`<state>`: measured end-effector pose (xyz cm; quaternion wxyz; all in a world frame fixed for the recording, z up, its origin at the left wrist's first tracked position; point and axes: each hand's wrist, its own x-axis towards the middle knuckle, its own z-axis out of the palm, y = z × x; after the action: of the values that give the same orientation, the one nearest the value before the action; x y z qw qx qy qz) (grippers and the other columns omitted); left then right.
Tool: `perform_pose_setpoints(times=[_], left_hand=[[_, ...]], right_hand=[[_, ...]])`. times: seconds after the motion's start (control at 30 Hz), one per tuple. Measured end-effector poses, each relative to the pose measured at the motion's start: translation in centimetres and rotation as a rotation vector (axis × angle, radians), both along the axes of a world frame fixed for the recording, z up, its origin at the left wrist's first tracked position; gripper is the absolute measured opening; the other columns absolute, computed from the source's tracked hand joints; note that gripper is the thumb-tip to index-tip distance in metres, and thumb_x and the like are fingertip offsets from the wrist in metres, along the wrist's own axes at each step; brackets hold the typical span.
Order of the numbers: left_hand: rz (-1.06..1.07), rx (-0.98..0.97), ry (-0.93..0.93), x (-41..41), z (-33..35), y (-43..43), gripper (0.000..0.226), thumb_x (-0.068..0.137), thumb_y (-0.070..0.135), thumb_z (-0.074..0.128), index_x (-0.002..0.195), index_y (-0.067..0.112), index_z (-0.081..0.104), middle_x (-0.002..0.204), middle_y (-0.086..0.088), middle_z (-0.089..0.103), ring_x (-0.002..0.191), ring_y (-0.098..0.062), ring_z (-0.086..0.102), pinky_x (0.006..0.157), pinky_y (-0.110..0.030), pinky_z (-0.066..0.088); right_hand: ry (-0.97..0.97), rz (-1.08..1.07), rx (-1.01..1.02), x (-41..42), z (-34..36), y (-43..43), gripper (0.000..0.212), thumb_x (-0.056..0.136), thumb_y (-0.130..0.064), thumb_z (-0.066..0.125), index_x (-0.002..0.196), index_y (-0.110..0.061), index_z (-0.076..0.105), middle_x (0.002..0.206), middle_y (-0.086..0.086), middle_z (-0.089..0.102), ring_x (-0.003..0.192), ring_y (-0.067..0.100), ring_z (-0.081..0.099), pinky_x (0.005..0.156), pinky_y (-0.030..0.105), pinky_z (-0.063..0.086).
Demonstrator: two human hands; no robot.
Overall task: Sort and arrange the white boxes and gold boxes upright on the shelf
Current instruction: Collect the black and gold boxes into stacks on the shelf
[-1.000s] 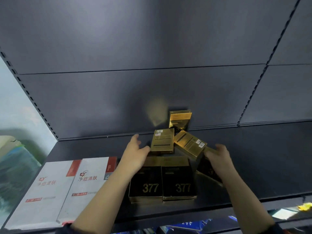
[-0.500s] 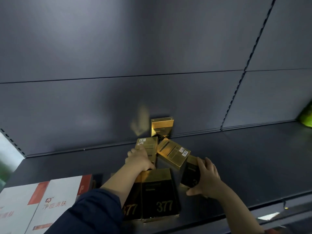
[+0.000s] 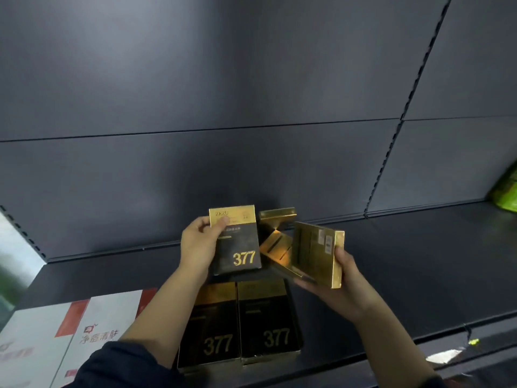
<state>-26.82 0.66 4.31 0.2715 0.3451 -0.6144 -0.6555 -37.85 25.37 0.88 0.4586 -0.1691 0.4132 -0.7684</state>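
Note:
My left hand point(image 3: 195, 247) grips a gold and black box marked 377 point(image 3: 236, 242), lifted upright above the shelf point(image 3: 405, 275). My right hand point(image 3: 341, 287) holds a second gold box point(image 3: 319, 254) from below, tilted with its gold back toward me. Two more 377 boxes point(image 3: 240, 323) lie flat side by side near the front edge. Another gold box point(image 3: 275, 245) lies tilted between the held ones, and one point(image 3: 277, 215) leans against the back panel. Two white boxes point(image 3: 84, 331) with red corners lie flat at the front left.
The dark back panel point(image 3: 251, 93) rises behind the shelf, with a slotted upright point(image 3: 402, 116) at the right. A green object point(image 3: 506, 191) sits at the far right of the shelf. A lower shelf edge point(image 3: 447, 357) shows at the bottom right.
Both hands have lifted a gold box each off the pile. The left one now stands upright facing me; the right one is tilted in the air. The view shifted right.

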Motion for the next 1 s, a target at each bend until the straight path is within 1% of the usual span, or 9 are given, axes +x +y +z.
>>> perform_pose_setpoints(times=[0.1,0.23,0.4,0.53,0.67,0.77,0.83,0.9,1.0], left_hand=[[0.026,0.144,0.030,1.2,0.8,-0.3,0.024,0.086,0.037,0.067,0.100,0.018,0.067,0.099,-0.007,0.073,0.091,-0.025,0.069,0.081,-0.044,0.057],[0.038,0.221,0.110,2.9,1.4,-0.3,0.016,0.089,0.031,0.065,0.091,0.016,0.068,0.092,-0.010,0.075,0.085,-0.029,0.071,0.083,-0.045,0.055],[0.054,0.282,0.089,5.4,1.8,-0.3,0.019,0.092,0.024,0.057,0.091,0.010,0.071,0.087,-0.013,0.073,0.078,-0.029,0.070,0.076,-0.040,0.054],[0.037,0.276,0.041,7.7,1.6,-0.2,0.020,0.089,0.020,0.054,0.086,0.015,0.073,0.080,-0.008,0.074,0.073,-0.025,0.070,0.068,-0.035,0.056],[0.030,0.154,-0.057,10.1,0.7,0.5,0.038,0.095,0.021,0.049,0.129,0.036,0.058,0.122,-0.002,0.065,0.111,-0.026,0.061,0.095,-0.047,0.052],[-0.045,-0.023,-0.148,11.5,0.2,2.6,0.038,0.100,0.016,0.041,0.135,0.031,0.051,0.124,0.018,0.053,0.112,-0.008,0.053,0.088,-0.021,0.048],[-0.090,-0.048,-0.190,12.1,-0.5,3.9,0.040,0.102,0.015,0.039,0.139,0.025,0.046,0.129,0.018,0.049,0.123,-0.010,0.049,0.100,-0.022,0.041],[-0.094,-0.018,-0.216,12.1,-1.8,4.3,0.044,0.102,0.016,0.039,0.145,0.022,0.040,0.141,0.008,0.048,0.131,-0.017,0.044,0.112,-0.036,0.036],[-0.055,-0.146,-0.286,11.5,-3.6,3.8,0.041,0.100,0.015,0.041,0.140,0.022,0.048,0.128,0.007,0.056,0.106,-0.006,0.056,0.096,-0.027,0.045]], right_hand=[[-0.164,-0.004,-0.045,1.2,0.0,-2.4,0.071,0.081,-0.063,0.056,0.141,-0.025,0.048,0.143,0.019,0.050,0.131,0.043,0.047,0.112,0.061,0.029],[-0.283,-0.010,-0.045,2.4,-0.3,-4.4,0.072,0.086,-0.069,0.040,0.143,-0.025,0.044,0.143,0.022,0.049,0.128,0.047,0.049,0.109,0.062,0.033],[-0.112,0.022,-0.002,3.4,0.3,-5.3,0.071,0.079,-0.019,0.069,0.144,-0.017,0.040,0.139,0.021,0.054,0.125,0.042,0.054,0.092,0.050,0.053],[0.379,-0.134,0.359,4.4,1.6,-6.3,0.083,0.079,-0.002,0.069,0.145,-0.037,0.034,0.138,0.007,0.050,0.121,0.030,0.055,0.098,0.049,0.050],[0.802,-0.139,0.560,6.8,2.5,-6.5,0.070,0.089,-0.010,0.064,0.147,-0.032,0.032,0.139,-0.007,0.047,0.124,0.014,0.048,0.107,0.036,0.041],[1.195,-0.181,0.648,8.5,1.5,-5.1,0.067,0.096,-0.015,0.054,0.149,-0.043,0.024,0.151,-0.018,0.030,0.135,0.006,0.035,0.110,0.027,0.034],[1.395,-0.167,0.773,9.3,0.0,-3.7,0.070,0.095,-0.019,0.055,0.147,-0.048,0.020,0.155,-0.020,0.019,0.139,0.008,0.031,0.111,0.028,0.037],[1.519,-0.077,0.835,10.0,-1.3,-2.3,0.077,0.090,-0.025,0.063,0.142,-0.055,0.014,0.154,-0.023,0.011,0.140,0.010,0.026,0.113,0.029,0.036],[1.520,0.129,0.885,10.9,-1.6,-1.2,0.088,0.076,-0.057,0.067,0.131,-0.059,-0.001,0.144,-0.030,-0.009,0.133,0.000,0.003,0.117,0.031,0.020]])
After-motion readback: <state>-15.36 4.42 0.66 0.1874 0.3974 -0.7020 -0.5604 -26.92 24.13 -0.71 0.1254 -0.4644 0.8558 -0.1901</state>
